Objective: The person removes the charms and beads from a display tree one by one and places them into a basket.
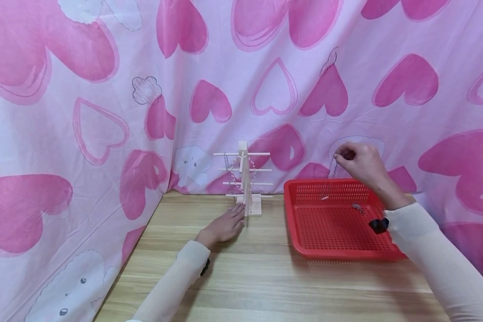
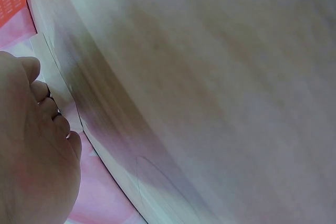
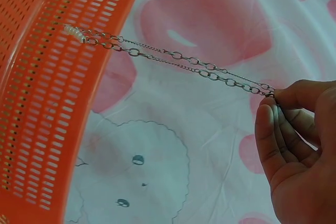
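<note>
My right hand [image 1: 364, 162] is raised above the red basket [image 1: 291, 223], pinching one end of a silver chain necklace [image 3: 191, 65] between thumb and fingers. The doubled chain hangs down, with a short row of pearly beads [image 3: 75, 33] at its lowest part. At the back of the table stands a wooden jewelry stand [image 1: 243, 146] with several crossbars. A beaded necklace [image 1: 232, 172] and a thin chain [image 1: 226, 161] drape from its bars. My left hand [image 1: 225, 225] lies low beside the stand, fingertips on its base [image 2: 60, 93].
Inside the basket lies another small silver chain [image 1: 358, 208]. Wood-grain tabletop [image 1: 241, 277] extends in front of the stand and basket. A pink heart-patterned cloth [image 1: 209, 100] hangs behind and along the left side.
</note>
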### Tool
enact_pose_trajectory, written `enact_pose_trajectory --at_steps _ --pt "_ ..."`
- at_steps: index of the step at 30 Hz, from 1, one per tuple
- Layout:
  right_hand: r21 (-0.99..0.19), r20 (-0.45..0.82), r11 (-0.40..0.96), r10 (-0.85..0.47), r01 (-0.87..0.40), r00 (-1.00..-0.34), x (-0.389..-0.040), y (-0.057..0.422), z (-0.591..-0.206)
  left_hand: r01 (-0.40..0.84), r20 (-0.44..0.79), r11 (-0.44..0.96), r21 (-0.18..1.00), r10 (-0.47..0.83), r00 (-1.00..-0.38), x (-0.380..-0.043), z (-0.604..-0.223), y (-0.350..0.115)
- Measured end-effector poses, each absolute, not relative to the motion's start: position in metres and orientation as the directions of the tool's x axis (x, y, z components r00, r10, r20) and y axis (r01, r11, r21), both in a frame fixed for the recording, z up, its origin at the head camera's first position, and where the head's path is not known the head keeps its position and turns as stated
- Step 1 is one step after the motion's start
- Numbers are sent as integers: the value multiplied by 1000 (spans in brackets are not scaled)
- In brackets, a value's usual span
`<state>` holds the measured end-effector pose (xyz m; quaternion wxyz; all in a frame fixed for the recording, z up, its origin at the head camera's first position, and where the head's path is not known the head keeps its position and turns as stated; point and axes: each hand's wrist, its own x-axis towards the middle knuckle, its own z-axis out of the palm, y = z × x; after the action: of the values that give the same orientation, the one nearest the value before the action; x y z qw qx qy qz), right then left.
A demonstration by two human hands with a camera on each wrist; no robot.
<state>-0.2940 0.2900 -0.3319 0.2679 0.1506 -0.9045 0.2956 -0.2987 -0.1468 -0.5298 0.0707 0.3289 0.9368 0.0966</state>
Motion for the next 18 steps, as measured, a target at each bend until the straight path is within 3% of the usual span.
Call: enact_pose_trajectory --at_steps 18 --pt "-479 444 808 -116 -345 -889 -306 301 -355 603 -70 764 229 631 -773 -298 -529 -146"
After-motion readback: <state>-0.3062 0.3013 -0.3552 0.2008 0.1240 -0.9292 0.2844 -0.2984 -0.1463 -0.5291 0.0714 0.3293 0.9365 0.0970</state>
